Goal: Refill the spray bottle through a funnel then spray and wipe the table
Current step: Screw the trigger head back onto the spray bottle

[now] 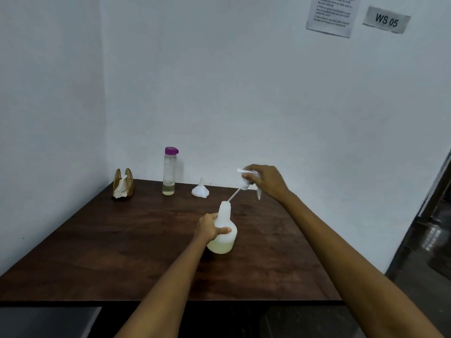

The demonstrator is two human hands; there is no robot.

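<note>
Translucent plastic spray bottle (pixel 223 230) gripped by left hand (pixel 207 229), right hand (pixel 267 181) clutching white trigger head (pixel 245 181)

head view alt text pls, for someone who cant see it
A person's left hand grips a white spray bottle on a dark wooden table, while the right hand holds its spray head lifted off, dip tube angled toward the open neck. Behind stand a white funnel, a purple-capped bottle and a napkin holder.

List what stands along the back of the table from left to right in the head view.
Napkin holder → clear bottle → funnel → spray head held up in the right hand.
</note>
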